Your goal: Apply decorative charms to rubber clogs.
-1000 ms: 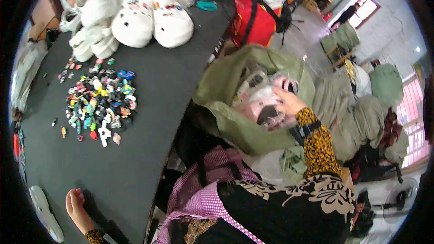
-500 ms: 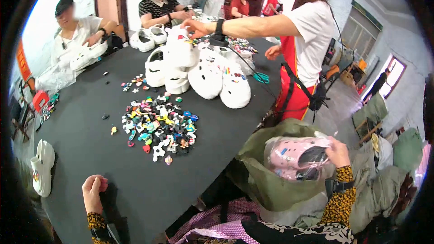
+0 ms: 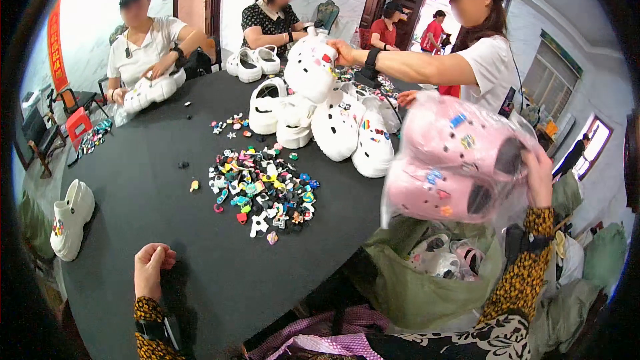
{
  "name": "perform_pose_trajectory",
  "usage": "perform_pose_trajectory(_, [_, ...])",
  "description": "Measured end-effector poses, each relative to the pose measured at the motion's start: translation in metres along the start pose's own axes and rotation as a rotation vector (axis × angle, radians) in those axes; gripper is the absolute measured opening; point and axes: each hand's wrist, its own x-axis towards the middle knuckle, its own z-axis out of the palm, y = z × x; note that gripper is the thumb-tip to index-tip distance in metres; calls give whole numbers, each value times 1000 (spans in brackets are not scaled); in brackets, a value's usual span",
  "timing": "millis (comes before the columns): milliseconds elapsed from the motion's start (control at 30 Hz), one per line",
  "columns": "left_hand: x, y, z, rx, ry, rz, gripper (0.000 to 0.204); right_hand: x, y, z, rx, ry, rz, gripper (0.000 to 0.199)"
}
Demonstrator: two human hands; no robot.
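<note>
My right hand (image 3: pixel 539 177) grips the edge of a clear plastic bag with a pair of pink clogs (image 3: pixel 450 140) in it. Colourful charms dot the clogs, and the bag hangs in the air above an open green sack (image 3: pixel 383 273). More bagged clogs (image 3: pixel 443 257), pink and white, lie inside that sack. Over the near left of the dark table (image 3: pixel 233 287), my left hand (image 3: pixel 153 270) is closed, fingers curled; whether anything is within them is hidden. A heap of small shoe charms (image 3: pixel 263 190) lies beyond it, and a single white clog (image 3: pixel 72 220) stands at the left edge.
White clogs (image 3: pixel 337 127) are piled at mid-table. A co-worker at the right (image 3: pixel 487 60) reaches a hand to that pile. Two others sit at the far side, one with white clogs (image 3: pixel 157 90). A red stool (image 3: pixel 79 120) is at the left.
My right hand has lifted the bagged pink clogs up out of the green sack, uncovering other bagged clogs. The left hand stays closed over the table. The co-worker has raised a white clog slightly.
</note>
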Motion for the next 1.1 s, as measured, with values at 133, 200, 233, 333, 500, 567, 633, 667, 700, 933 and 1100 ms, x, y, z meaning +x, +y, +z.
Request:
perform_pose_trajectory(133, [-5, 11, 11, -74, -8, 11, 19, 17, -79, 65, 265, -205, -50, 31])
perform_pose_trajectory(200, [-17, 26, 19, -109, -28, -12, 20, 27, -81, 116, 430, -327, 59, 36])
perform_pose_trajectory(233, [-24, 31, 21, -136, -54, -9, 21, 21, -105, 131, 440, -529, 89, 35])
perform_pose_trajectory(333, [-27, 34, 29, -237, -222, -11, 35, 6, -138, 174, 402, -779, -127, 27])
perform_pose_trajectory(500, [-29, 32, 30, -359, -372, 76, 56, -35, -155, 274, 671, -1143, 268, 25])
perform_pose_trajectory(567, [-24, 40, 42, -514, -407, 77, 60, -48, -139, 320, 737, -1168, 100, 21])
perform_pose_trajectory(633, [-24, 38, 44, -656, -422, 64, 65, -59, -154, 338, 614, -1297, 308, 23])
perform_pose_trajectory(667, [-27, 30, 41, -600, -367, 68, 68, -66, -165, 343, 609, -1331, 332, 23])
perform_pose_trajectory(700, [-29, 22, 39, -542, -313, 70, 71, -73, -174, 347, 605, -1364, 357, 23])
perform_pose_trajectory(933, [-4, 19, 34, -443, -229, -218, 46, -86, -150, 377, 535, -1568, 293, 50])
perform_pose_trajectory(1100, [-3, 31, 37, -259, -82, -148, 49, -79, -129, 364, 549, -1613, 149, 54])
